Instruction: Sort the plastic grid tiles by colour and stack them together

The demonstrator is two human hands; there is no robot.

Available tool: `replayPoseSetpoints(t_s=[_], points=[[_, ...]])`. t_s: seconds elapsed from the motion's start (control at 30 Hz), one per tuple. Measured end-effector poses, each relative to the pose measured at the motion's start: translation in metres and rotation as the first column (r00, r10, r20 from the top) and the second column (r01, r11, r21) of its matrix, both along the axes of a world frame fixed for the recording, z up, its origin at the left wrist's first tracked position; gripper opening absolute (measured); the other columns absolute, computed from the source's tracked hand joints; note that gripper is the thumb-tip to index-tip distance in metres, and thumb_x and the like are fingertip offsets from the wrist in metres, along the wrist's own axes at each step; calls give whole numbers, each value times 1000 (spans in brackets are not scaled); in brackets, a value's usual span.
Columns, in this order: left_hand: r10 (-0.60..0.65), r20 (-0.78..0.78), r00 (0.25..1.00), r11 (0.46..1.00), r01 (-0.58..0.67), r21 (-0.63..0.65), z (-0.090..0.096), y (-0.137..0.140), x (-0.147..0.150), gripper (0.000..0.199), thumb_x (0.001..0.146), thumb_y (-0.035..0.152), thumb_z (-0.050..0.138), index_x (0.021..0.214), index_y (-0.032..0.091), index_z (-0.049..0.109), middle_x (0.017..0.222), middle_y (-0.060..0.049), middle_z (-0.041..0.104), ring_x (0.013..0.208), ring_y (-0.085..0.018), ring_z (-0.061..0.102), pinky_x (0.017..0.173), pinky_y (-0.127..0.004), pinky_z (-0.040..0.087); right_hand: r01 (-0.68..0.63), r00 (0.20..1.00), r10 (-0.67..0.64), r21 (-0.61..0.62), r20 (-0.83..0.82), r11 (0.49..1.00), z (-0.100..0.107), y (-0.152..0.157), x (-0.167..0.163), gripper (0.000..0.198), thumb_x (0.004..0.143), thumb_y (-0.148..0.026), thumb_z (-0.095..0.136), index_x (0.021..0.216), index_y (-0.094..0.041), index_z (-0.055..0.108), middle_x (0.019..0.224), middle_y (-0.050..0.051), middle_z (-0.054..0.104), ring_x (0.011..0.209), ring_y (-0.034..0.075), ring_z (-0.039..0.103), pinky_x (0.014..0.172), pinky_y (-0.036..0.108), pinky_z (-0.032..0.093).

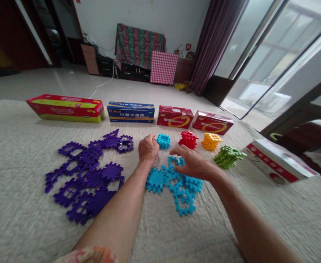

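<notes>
My left hand (pixel 148 148) is closed, its curled fingers against the left side of a small stack of light blue interlocking plastic tiles (pixel 163 141). Its fingertips are partly hidden. My right hand (pixel 192 163) hovers with thumb and fingers apart, holding nothing, over a loose spread of light blue tiles (pixel 184 202). Some of these tiles are square frames with open middles, and a solid one (pixel 156 178) lies at the left of the spread. A wide heap of purple tiles (pixel 94 179) lies left of my left forearm.
Stacks of red tiles (pixel 188 140), yellow tiles (pixel 211 141) and green tiles (pixel 228 157) stand to the right. Behind are a red-yellow box (pixel 67 109), a blue box (pixel 131 112) and two red boxes (pixel 175 117). A white-red box (pixel 279 161) stands at right on the quilted cover (pixel 20 153).
</notes>
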State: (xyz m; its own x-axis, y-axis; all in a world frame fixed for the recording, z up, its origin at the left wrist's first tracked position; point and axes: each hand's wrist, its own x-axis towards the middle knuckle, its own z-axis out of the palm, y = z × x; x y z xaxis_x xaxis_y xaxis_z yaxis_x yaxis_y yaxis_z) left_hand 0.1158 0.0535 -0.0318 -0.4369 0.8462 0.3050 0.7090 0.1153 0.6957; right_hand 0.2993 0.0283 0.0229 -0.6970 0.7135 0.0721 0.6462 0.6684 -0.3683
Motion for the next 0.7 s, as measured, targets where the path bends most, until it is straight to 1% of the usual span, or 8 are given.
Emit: replayPoseSetpoints(t_s=[0.07,0.2,0.33,0.43,0.53,0.63,0.7], points=[[2,6,1000,1000,-2,-2,0,0,0,38,85,12,44,110,17,72,109,-9,74,106,-22,67,96,-29,47,0,999,0,-2,36,1000,2,1,3,44,72,-12,61,115,-19,59,116,10,61,104,21,59,89,32,48],[5,18,1000,1000,-5,-5,0,0,0,38,84,12,44,109,18,72,109,-8,74,106,-22,67,96,-28,46,6,989,-2,-26,150,1000,3,2,3,39,73,-14,60,112,-18,61,108,10,65,97,21,61,86,33,48],[9,18,1000,1000,-9,4,0,0,0,38,84,13,44,109,19,73,108,-8,74,105,-21,67,96,-28,46,-33,984,39,-35,172,999,0,2,1,42,71,-14,61,112,-17,63,108,10,65,96,21,61,84,32,48],[11,22,1000,1000,-12,11,-1,0,-1,38,84,13,44,108,19,73,108,-8,74,105,-20,67,96,-27,47,-29,986,31,-13,162,999,-2,3,1,41,70,-12,60,111,-17,64,107,9,64,96,21,60,84,32,48],[5,36,999,1000,-5,15,-2,1,-1,39,84,13,43,108,19,73,106,-8,74,105,-20,67,96,-28,47,-14,991,13,3,136,1000,-2,2,3,40,68,-13,61,108,-20,65,103,8,65,92,20,61,81,31,49],[7,51,999,1000,-8,16,-2,1,-2,40,83,12,42,109,19,72,106,-7,75,104,-20,68,97,-28,47,-6,998,4,30,62,1000,2,2,4,38,70,-17,63,108,-20,64,104,8,66,93,21,62,81,32,49],[6,61,998,1000,-8,20,-2,1,-2,40,84,13,41,109,18,72,105,-8,75,104,-20,68,96,-28,47,3,1000,-2,75,-9,997,5,3,3,39,72,-19,62,111,-20,62,108,8,65,97,21,61,84,33,49]])
